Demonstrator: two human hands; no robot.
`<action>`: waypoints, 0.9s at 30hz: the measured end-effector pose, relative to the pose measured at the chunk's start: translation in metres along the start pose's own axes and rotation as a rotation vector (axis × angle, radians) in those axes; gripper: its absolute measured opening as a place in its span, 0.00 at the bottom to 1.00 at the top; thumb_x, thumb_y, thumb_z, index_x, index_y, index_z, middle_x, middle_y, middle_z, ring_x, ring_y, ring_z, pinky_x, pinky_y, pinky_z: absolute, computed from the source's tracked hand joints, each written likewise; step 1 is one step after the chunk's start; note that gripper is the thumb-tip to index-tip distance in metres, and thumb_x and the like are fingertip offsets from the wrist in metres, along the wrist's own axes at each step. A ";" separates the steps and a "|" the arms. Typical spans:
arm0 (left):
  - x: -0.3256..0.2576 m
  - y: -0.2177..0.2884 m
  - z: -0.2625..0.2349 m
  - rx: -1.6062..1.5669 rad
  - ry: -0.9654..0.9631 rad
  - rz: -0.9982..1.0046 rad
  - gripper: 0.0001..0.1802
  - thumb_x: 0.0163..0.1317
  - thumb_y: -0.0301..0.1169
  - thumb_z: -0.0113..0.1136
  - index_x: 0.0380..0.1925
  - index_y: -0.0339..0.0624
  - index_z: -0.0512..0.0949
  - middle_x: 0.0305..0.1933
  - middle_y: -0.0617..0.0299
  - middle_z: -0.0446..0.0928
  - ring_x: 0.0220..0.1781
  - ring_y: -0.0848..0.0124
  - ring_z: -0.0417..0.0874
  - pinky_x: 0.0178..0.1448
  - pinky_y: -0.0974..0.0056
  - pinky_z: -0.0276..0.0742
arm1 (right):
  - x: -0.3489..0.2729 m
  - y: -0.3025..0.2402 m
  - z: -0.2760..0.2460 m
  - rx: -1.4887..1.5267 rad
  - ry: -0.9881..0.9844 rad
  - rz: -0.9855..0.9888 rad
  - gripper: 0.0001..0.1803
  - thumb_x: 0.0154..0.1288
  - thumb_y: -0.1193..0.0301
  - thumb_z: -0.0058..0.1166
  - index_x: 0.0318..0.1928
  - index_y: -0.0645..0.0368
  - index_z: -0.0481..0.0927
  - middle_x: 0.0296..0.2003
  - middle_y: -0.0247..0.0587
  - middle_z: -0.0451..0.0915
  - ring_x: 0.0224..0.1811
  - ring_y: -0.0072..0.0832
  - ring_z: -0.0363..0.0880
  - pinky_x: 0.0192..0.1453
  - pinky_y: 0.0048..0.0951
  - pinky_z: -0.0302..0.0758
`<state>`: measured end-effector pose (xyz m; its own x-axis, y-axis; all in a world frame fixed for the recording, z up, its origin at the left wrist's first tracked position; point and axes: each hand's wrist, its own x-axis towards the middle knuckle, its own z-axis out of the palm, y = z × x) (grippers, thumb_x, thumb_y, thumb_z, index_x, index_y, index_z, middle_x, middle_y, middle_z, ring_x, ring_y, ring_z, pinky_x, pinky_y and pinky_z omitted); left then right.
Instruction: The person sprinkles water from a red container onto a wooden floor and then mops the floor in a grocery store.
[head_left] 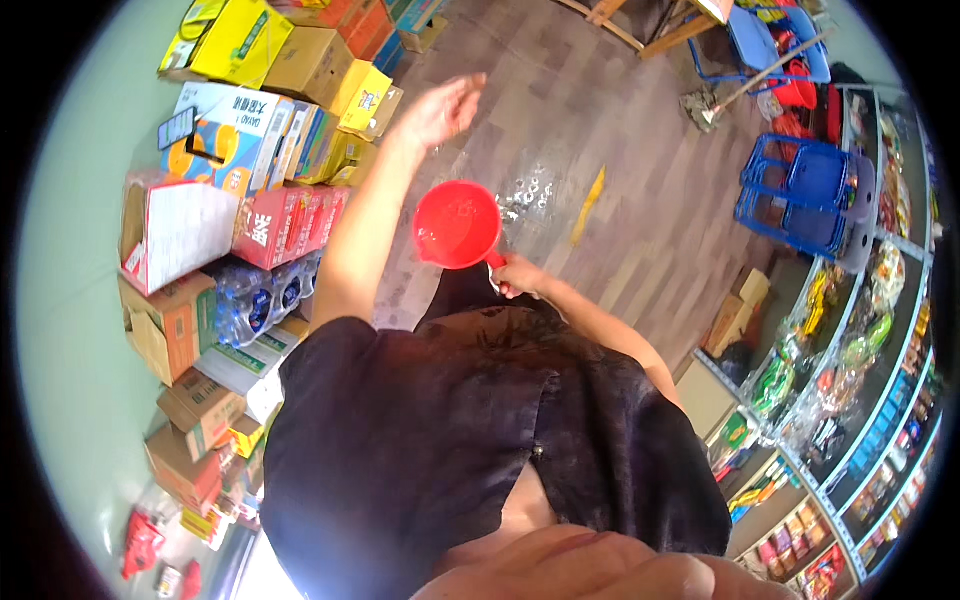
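Note:
My right hand (520, 275) is closed round the short handle of a red plastic water dipper (458, 228). The round bowl faces up in front of my body, with some clear water in its bottom. My left hand (448, 110) is stretched out ahead and to the left, beyond the dipper and not touching it. Its fingers are loosely bent and slightly apart, with nothing visible in them. Beyond the dipper, a wet patch of water (530, 195) glistens on the wood-patterned floor (640, 215).
Stacked cartons (290, 215) and packs of bottled water (262, 295) line the left side. A yellow strip (588, 207) lies on the floor. At the right are blue folding chairs (800, 185), a mop (703, 108) and shelves of packaged goods (850, 370). Wooden legs (675, 38) stand at the far end.

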<state>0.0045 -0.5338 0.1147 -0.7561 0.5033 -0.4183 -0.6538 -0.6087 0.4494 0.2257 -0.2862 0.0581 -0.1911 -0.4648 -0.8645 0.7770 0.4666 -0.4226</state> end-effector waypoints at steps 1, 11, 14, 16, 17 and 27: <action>0.012 0.011 0.022 0.279 0.160 0.100 0.20 0.62 0.40 0.54 0.51 0.45 0.70 0.42 0.56 0.75 0.40 0.69 0.77 0.37 0.67 0.75 | 0.000 -0.001 -0.008 -0.013 0.043 -0.008 0.11 0.53 0.71 0.51 0.37 0.62 0.70 0.18 0.34 0.72 0.14 0.20 0.70 0.16 0.22 0.69; 0.035 -0.067 -0.053 1.349 0.187 -0.044 0.17 0.56 0.36 0.56 0.43 0.38 0.75 0.39 0.47 0.78 0.43 0.53 0.79 0.49 0.55 0.74 | 0.006 -0.022 -0.026 0.326 0.202 -0.093 0.10 0.53 0.75 0.51 0.36 0.66 0.71 0.16 0.34 0.70 0.13 0.22 0.69 0.15 0.24 0.70; 0.028 -0.133 -0.076 1.818 0.182 0.238 0.22 0.55 0.38 0.57 0.46 0.36 0.74 0.41 0.47 0.78 0.46 0.51 0.78 0.50 0.54 0.74 | -0.006 -0.033 -0.021 0.393 0.221 -0.150 0.09 0.53 0.75 0.51 0.35 0.66 0.71 0.19 0.34 0.72 0.15 0.21 0.71 0.17 0.24 0.72; 0.037 -0.159 -0.085 1.874 0.270 0.254 0.22 0.54 0.38 0.57 0.45 0.35 0.74 0.39 0.47 0.79 0.47 0.51 0.78 0.51 0.53 0.73 | -0.014 -0.038 -0.020 0.391 0.217 -0.194 0.07 0.53 0.73 0.51 0.32 0.61 0.71 0.17 0.32 0.71 0.14 0.18 0.70 0.16 0.21 0.71; 0.044 -0.170 -0.089 1.922 0.400 0.269 0.22 0.54 0.39 0.57 0.45 0.35 0.75 0.38 0.48 0.79 0.48 0.50 0.78 0.52 0.53 0.72 | -0.013 -0.034 -0.021 0.382 0.201 -0.190 0.09 0.53 0.73 0.51 0.35 0.62 0.71 0.17 0.32 0.72 0.14 0.19 0.70 0.17 0.21 0.71; 0.133 -0.161 0.112 -0.108 0.050 -0.748 0.24 0.65 0.40 0.45 0.11 0.54 0.54 0.12 0.74 0.49 0.11 0.81 0.50 0.12 0.75 0.45 | -0.033 0.041 -0.062 0.505 0.235 -0.263 0.08 0.54 0.70 0.53 0.26 0.64 0.72 0.19 0.34 0.72 0.17 0.21 0.73 0.20 0.23 0.74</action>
<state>0.0058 -0.3002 0.0745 -0.1076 0.7788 -0.6180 -0.9837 -0.1736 -0.0474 0.2262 -0.2051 0.0524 -0.4976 -0.3109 -0.8098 0.8629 -0.0823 -0.4986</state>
